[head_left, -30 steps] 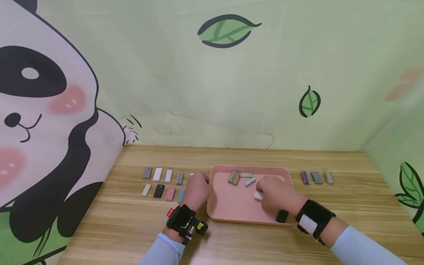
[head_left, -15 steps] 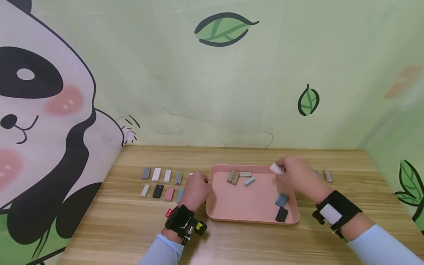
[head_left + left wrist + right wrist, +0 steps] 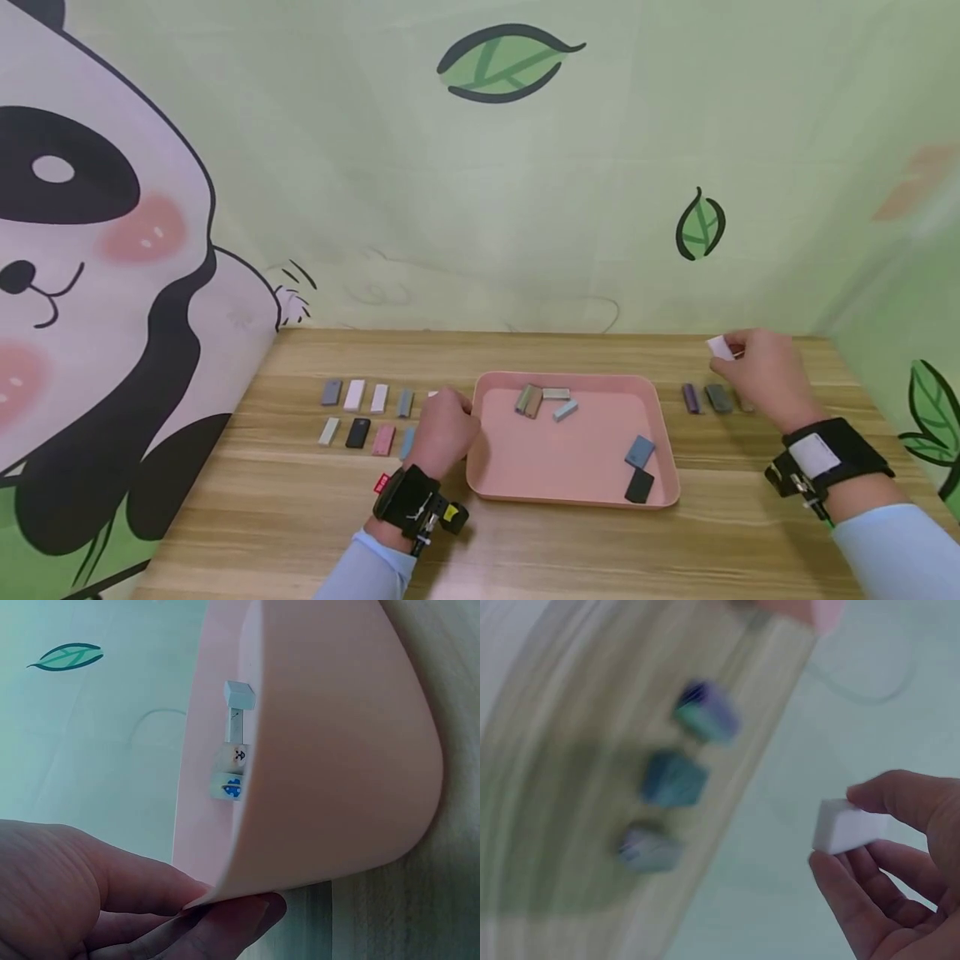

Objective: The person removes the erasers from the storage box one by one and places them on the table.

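Observation:
My right hand (image 3: 768, 375) is raised over the table's right side and pinches a small white rectangular block (image 3: 845, 827) between thumb and fingers. Below it lie a purple block (image 3: 692, 398), a dark grey-blue block (image 3: 718, 398) and a third block mostly hidden by the hand. My left hand (image 3: 442, 429) grips the left rim of the pink tray (image 3: 540, 467), its thumb and fingers on either side of the wall in the left wrist view. Inside the tray, several blocks sit near the back, with a blue block (image 3: 640, 451) and a black block (image 3: 639, 485) at right.
Left of the tray, several small blocks stand in two rows on the wooden table (image 3: 262, 500), among them a pink block (image 3: 383, 440) and a black block (image 3: 357, 432). My left hand partly covers the rows. A cloth backdrop (image 3: 375, 167) rises behind the table.
My right hand has lifted the white block out of the tray and carried it right, beyond the tray's edge. The blue block in the tray is now uncovered. My left hand stays on the rim.

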The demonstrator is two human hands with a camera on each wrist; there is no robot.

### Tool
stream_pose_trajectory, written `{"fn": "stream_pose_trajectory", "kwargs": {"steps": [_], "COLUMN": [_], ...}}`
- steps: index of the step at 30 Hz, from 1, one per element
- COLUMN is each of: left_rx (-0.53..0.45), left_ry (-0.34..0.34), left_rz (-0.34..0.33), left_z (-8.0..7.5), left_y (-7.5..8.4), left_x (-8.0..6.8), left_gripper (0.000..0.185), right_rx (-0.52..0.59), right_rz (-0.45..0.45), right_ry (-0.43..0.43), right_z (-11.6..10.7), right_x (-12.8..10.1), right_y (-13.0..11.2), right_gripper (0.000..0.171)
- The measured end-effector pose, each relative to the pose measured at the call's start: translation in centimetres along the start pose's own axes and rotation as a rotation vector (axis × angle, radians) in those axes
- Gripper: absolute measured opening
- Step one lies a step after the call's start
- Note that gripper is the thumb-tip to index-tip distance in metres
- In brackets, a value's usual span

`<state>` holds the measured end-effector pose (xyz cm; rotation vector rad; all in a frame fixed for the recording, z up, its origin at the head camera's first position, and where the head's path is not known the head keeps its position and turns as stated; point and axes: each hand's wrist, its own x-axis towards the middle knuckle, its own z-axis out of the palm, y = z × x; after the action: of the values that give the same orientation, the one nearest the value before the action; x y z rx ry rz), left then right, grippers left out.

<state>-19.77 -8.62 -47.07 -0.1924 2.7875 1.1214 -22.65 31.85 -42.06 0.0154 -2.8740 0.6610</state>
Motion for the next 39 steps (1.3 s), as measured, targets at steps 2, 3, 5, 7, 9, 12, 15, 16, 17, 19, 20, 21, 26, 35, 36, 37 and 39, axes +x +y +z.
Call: {"fn": "stream_pose_trajectory", "kwargs": {"steps": [2, 3, 5, 7, 9, 12, 15, 16, 17, 19, 20, 21, 26, 35, 36, 37, 39], "left_rx": [-0.001, -0.003, -0.006, -0.007, -0.005, -0.002, -0.005, -0.009, -0.011, -0.011, -0.010, -0.011, -0.015, -0.009, -0.009, -0.007, -0.003], "left_ry": [0.002, 0.002, 0.000, -0.003, -0.004, -0.002, -0.008, -0.011, -0.013, -0.016, -0.014, -0.012, -0.002, -0.007, -0.008, -0.008, -0.006], "left_rz": [0.002, 0.003, 0.003, 0.002, 0.000, 0.002, -0.002, -0.004, -0.004, -0.002, 0.002, 0.006, 0.016, -0.002, -0.002, -0.002, 0.003], "left_z": [0.0, -0.1, -0.1, -0.1, -0.1, -0.2, -0.2, -0.2, -0.2, -0.2, -0.2, -0.3, -0.3, -0.1, -0.1, -0.1, 0.0], "left_y": [0.0, 0.0, 0.1, 0.1, 0.1, 0.1, 0.1, 0.1, 0.1, 0.1, 0.1, 0.1, 0.1, 0.0, 0.0, 0.0, 0.0], "left_x": [0.0, 0.0, -0.1, -0.1, -0.1, -0.1, -0.2, -0.2, -0.3, -0.3, -0.3, -0.3, -0.3, -0.2, -0.2, -0.1, -0.1], "left_gripper": [0.037, 0.037, 0.037, 0.037, 0.037, 0.037, 0.037, 0.037, 0.037, 0.038, 0.038, 0.037, 0.036, 0.037, 0.036, 0.036, 0.036], "right_rx": [-0.006, -0.007, -0.012, -0.019, -0.024, -0.033, -0.048, -0.049, -0.053, -0.058, -0.059, -0.064, -0.083, -0.114, -0.114, -0.113, -0.111], "right_rz": [0.024, 0.040, 0.061, 0.073, 0.080, 0.091, 0.094, 0.100, 0.105, 0.115, 0.127, 0.136, 0.181, 0.180, 0.182, 0.186, 0.196], "right_ry": [0.027, 0.033, 0.046, 0.057, 0.063, 0.068, 0.075, 0.075, 0.074, 0.071, 0.064, 0.057, 0.019, -0.037, -0.045, -0.054, -0.077], "right_z": [0.0, -0.1, -0.1, 0.0, 0.2, 0.7, 1.0, 1.1, 1.2, 1.4, 1.4, 1.5, 1.6, 1.7, 1.7, 1.6, 1.5], "right_x": [0.0, -0.1, -0.2, -0.3, -0.5, -0.7, -0.9, -1.0, -1.1, -1.2, -1.2, -1.3, -1.4, -1.1, -1.1, -1.1, -1.1], "right_y": [1.3, 1.9, 2.9, 3.9, 4.8, 6.0, 6.8, 7.0, 7.2, 7.6, 7.8, 7.9, 8.4, 9.0, 9.0, 9.1, 9.0], "right_gripper": [0.039, 0.039, 0.038, 0.039, 0.041, 0.042, 0.041, 0.040, 0.039, 0.037, 0.037, 0.037, 0.040, 0.040, 0.039, 0.038, 0.037]}}
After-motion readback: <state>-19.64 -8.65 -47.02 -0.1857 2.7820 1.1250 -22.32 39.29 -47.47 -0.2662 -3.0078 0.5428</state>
